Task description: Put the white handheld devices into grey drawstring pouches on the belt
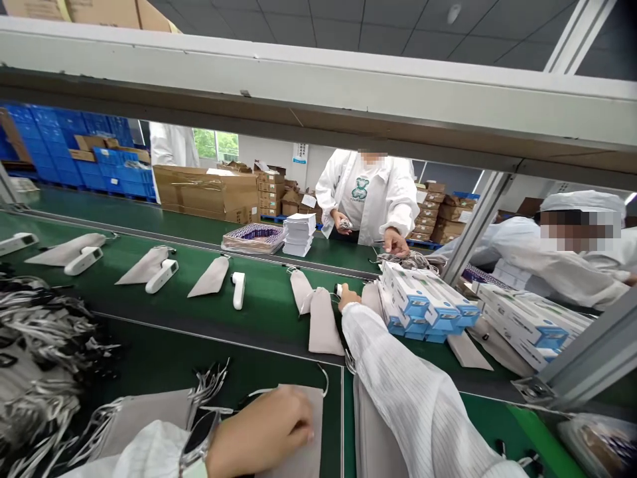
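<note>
My right hand [350, 297] reaches across the green conveyor belt, its fingers closed around a white handheld thermometer [339, 290]; only its dark-tipped end shows. Grey drawstring pouches lie beside that hand, including a pouch [324, 325] just to its left. Nearer to me, my left hand [269, 425] rests over another grey pouch [312, 458] with curled fingers. Its fingertips are hidden, so I cannot tell whether they pinch the cloth. Farther left on the belt, several white thermometers, such as one thermometer [239, 291], lie beside pouches.
White-and-blue boxes [423, 299] are stacked right of my right hand. A heap of corded pouches [40, 358] fills the near left. A co-worker [371, 192] stands opposite, another person [557, 245] leans in at right. A shelf beam [318, 86] crosses overhead; a metal post [587, 352] stands at right.
</note>
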{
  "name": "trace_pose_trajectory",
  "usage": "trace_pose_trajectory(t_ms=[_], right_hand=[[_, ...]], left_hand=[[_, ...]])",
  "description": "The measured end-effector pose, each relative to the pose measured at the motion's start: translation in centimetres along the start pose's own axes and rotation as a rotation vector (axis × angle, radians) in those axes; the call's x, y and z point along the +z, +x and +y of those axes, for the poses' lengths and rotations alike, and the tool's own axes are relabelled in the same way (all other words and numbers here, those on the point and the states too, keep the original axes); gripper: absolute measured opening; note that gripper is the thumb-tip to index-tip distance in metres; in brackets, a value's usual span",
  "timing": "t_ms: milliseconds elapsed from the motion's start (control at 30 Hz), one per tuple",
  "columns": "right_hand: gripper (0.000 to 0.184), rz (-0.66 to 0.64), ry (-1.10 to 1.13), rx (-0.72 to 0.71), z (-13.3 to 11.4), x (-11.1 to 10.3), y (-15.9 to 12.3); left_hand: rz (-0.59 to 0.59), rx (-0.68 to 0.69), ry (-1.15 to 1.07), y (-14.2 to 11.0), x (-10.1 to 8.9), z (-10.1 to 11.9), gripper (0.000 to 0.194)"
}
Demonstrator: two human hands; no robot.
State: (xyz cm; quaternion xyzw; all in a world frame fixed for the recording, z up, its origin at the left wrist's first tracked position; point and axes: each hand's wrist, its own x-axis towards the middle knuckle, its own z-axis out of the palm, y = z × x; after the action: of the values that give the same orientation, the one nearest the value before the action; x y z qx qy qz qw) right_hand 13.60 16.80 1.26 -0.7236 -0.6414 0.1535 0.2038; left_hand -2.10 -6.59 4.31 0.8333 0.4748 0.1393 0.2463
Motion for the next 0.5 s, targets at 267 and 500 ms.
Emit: trace_pose_trajectory(t_ms=[267, 500], right_hand=[[0.059, 0.303, 0.152, -0.175, 1.4, -5.9, -1.7], [0.078, -0.081, 1.047, -0.373, -0.6, -7.2, -6.0]], left_hand=[[0.033, -0.159, -0.002, 1.3, 0.6, -1.8, 0.019], [0.161, -0.162, 0.006, 2.1, 0.8, -2.0, 0.011]])
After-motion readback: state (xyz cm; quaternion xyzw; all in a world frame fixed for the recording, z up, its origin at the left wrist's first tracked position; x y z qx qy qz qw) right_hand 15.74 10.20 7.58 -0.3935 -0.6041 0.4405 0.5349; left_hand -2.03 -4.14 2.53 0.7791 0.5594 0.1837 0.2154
